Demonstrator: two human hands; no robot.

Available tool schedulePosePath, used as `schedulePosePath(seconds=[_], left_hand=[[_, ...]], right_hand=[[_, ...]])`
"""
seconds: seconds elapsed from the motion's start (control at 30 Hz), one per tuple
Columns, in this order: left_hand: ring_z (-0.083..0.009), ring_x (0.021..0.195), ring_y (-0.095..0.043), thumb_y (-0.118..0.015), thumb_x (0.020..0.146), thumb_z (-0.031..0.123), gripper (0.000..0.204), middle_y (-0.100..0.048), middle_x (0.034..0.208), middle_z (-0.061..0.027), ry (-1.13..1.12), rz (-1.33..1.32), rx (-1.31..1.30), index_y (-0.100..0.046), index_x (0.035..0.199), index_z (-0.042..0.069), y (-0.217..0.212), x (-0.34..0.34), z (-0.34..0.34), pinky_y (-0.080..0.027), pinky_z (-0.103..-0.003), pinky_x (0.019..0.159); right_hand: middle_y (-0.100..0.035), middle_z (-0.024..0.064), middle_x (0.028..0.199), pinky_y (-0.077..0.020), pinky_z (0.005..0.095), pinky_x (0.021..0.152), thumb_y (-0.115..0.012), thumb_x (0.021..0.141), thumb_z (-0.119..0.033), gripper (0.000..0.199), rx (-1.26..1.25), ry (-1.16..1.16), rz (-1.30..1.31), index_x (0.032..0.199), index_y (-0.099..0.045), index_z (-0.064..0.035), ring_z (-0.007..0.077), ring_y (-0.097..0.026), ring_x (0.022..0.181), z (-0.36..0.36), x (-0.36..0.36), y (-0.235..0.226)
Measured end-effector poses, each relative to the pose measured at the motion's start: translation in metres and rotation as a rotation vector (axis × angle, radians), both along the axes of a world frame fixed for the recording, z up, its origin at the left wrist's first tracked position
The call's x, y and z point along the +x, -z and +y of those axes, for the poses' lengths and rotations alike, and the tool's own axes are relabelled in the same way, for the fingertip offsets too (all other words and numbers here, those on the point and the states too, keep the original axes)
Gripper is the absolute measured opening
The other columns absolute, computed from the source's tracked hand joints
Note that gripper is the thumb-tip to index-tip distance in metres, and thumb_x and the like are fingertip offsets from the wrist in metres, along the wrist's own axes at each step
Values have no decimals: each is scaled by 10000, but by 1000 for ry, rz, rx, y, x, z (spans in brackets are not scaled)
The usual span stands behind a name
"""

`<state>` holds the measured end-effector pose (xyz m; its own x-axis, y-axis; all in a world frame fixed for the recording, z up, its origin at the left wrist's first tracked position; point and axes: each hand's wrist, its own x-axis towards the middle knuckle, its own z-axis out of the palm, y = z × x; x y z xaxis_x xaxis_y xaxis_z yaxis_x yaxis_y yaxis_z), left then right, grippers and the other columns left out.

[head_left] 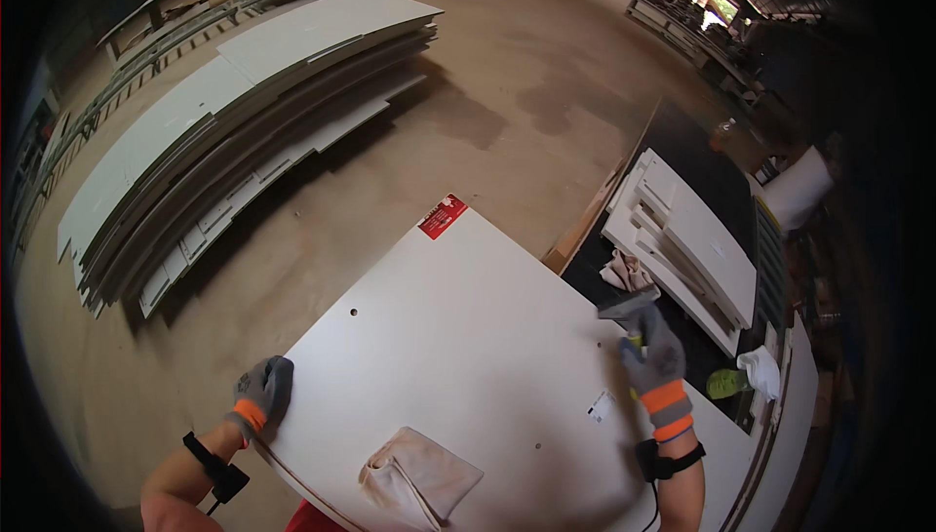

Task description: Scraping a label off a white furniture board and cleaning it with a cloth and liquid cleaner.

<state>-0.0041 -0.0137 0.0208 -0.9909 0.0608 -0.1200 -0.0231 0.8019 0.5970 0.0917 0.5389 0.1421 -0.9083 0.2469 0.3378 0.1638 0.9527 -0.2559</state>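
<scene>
A large white panel (439, 337) lies in front of me, with small round holes, a red label (444, 216) at its far corner and a small white sticker (601, 406) near its right edge. At the panel's left edge my left hand (263, 388), in a grey glove with an orange cuff, is closed round the rim; its fingertips are partly hidden. My right hand (655, 352), gloved alike and a little blurred, grips a wide-bladed scraper (629, 304) above the panel's right edge. A crumpled beige cloth (419, 478) rests on the panel's near part.
Right of the panel, a black surface (682, 142) carries stacked white boards (692, 239), a bunched rag (627, 271) and a green bottle (723, 383) beside white cloth. A long stack of white panels (244, 113) stands on the floor at the far left, near a roller conveyor (127, 74).
</scene>
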Motion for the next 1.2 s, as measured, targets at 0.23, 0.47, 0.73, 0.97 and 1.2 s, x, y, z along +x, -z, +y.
schedulePosePath(seconds=[0.23,0.47,0.73,0.97,1.2], left_hand=[[-193,876,-645,-507,987,284,410,-653,972,-132,273,-375,567,-551,1184,-74,-52,-100,-6,-530,-319,820],[-137,939,-626,-553,960,209,407,-618,1109,-83,747,-670,941,-493,1285,-28,-109,-172,70,-492,-255,853],[-157,735,-664,-486,963,183,319,-692,861,-109,441,-740,1250,-609,1111,-70,-97,-203,52,-509,-238,696],[-148,619,-642,-536,926,190,261,-683,790,-88,378,-689,1107,-626,1001,-43,-63,-235,62,-482,-242,562],[-206,782,-655,-561,874,59,264,-668,834,-103,818,-420,933,-621,1124,-6,-39,-218,96,-507,-278,708]], right_hand=[[-613,147,858,-472,413,676,-691,761,-272,641,-37,-140,-200,1287,-449,2,327,-596,746,-153,-65,-18],[-603,135,823,-460,395,634,-721,727,-241,629,-143,-140,-117,1250,-481,13,310,-584,705,-284,-138,-10],[-600,135,867,-485,407,664,-722,750,-163,696,-409,-44,-130,1324,-391,50,326,-596,768,-353,-173,4],[-575,171,1026,-502,391,732,-689,792,-72,806,-589,58,-14,1429,-215,67,319,-598,875,-358,-139,44],[-535,239,1122,-501,414,782,-665,795,-68,725,-567,229,-108,1414,-302,34,394,-599,964,-368,-159,27]])
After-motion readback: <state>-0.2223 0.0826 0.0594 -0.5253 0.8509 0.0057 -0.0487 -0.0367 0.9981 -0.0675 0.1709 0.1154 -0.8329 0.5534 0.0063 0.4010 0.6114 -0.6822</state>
